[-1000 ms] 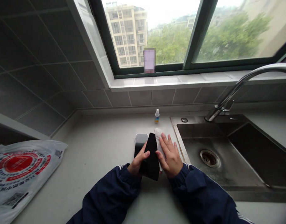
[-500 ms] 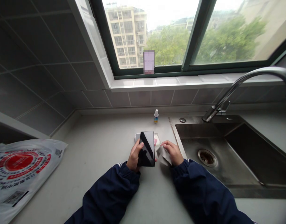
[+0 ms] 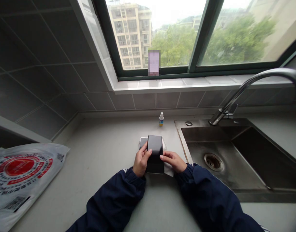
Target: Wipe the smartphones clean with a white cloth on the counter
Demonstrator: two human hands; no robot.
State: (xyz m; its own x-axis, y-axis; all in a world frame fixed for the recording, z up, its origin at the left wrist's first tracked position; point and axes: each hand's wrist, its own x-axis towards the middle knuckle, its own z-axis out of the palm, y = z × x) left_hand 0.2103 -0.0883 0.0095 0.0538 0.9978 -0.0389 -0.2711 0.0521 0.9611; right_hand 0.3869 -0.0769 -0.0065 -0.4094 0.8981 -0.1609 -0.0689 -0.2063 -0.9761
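A dark smartphone (image 3: 154,161) with a glossy screen is held tilted above the counter. My left hand (image 3: 139,162) grips its left side, the thumb lying over the screen's edge. At the phone's right edge my right hand (image 3: 176,161) is closed, thumb against the rim. A grey cloth (image 3: 169,169) sticks out below that hand; its fingers partly hide it. Beyond the phone lie a flat silver-edged object (image 3: 143,141) and the edge of a pale, clear item (image 3: 164,143), both mostly covered. A small white-capped bottle (image 3: 161,120) stands farther back.
On the right is a steel sink (image 3: 184,141) with a curved faucet (image 3: 235,95). A white plastic bag (image 3: 45,187) with red print rests at the left. The window sill (image 3: 172,84) and tiled wall bound the counter (image 3: 102,141) at the back.
The phone has shifted slightly right and turned, so its screen reflection differs. My right hand has come left with the cloth and now touches the phone's edge.
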